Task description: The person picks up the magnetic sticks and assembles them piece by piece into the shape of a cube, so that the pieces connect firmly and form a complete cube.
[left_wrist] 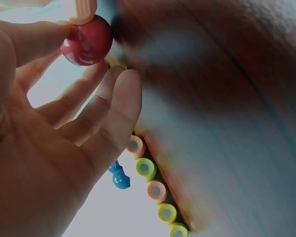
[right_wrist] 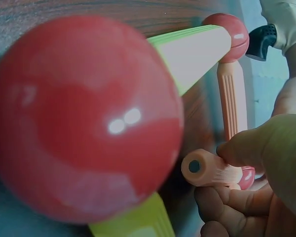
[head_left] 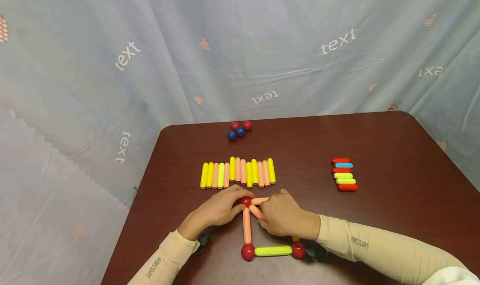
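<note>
My left hand (head_left: 220, 208) pinches a red ball (left_wrist: 91, 44) at the far left corner of a flat four-sided frame on the table. My right hand (head_left: 283, 214) grips a peach rod (right_wrist: 207, 168) between thumb and fingers. This rod slants inward from that ball, and its free end shows a round metal tip. Another peach rod (head_left: 246, 226) runs from the held ball to a near red ball (head_left: 248, 252). A lime rod (head_left: 273, 251) joins this one to a near right red ball (head_left: 298, 250). My right hand mostly hides the frame's right side.
A row of yellow, peach and lime rods (head_left: 238, 170) lies beyond my hands. Further back sit red balls (head_left: 247, 125) and blue balls (head_left: 231, 135). Short coloured rods (head_left: 344, 175) are stacked to the right. A curtain (head_left: 240, 56) hangs behind the table.
</note>
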A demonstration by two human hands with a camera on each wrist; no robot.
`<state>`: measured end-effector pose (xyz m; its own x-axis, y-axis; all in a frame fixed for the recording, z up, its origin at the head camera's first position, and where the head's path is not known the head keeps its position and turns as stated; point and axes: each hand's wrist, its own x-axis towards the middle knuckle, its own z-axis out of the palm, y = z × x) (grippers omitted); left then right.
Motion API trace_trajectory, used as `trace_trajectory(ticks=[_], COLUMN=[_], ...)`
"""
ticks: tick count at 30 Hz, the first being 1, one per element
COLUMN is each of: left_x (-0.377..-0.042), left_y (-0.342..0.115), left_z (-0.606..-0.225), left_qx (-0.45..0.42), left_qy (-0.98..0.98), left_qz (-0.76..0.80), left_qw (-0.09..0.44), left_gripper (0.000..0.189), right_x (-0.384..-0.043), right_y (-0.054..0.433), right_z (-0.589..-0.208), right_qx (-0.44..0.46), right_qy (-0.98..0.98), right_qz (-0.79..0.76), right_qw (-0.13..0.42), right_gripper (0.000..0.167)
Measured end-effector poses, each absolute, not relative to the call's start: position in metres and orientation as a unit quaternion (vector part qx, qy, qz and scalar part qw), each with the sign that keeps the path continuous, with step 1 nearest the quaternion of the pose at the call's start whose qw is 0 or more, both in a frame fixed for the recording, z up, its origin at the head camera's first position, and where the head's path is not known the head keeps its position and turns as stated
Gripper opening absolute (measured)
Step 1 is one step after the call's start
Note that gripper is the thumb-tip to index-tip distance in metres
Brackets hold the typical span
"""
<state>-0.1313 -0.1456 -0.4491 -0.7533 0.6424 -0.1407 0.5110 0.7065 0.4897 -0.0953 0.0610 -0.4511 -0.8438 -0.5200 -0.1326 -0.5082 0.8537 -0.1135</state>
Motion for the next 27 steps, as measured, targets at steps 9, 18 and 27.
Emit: trace_trajectory(ticks=[9,18,27], left_x=[-0.129,-0.13,-0.13], left_y=[-0.141,-0.139,-0.134], left_z=[-0.447,-0.448,-0.448], left_qx=[0.335,0.367,0.374], left_qy=[0.9,0.893,0.895], left_qz=[0.229,0.227,0.193], left_qw=[0.156,0.128,0.146], left_gripper=[0.028,0.02,0.022], right_x=[-0.095,-0.093,-0.092], right_y=[0.062,0.064,0.063], right_z=[-0.45,-0.452,-0.45], right_qx=[-0.272,-0.273,-0.276], right_qy=[0.958,0.958,0.958], right_qz=[-0.027,-0.033,-0.023], right_qw=[0.084,0.076,0.077], right_gripper=[0.033,0.031,0.03])
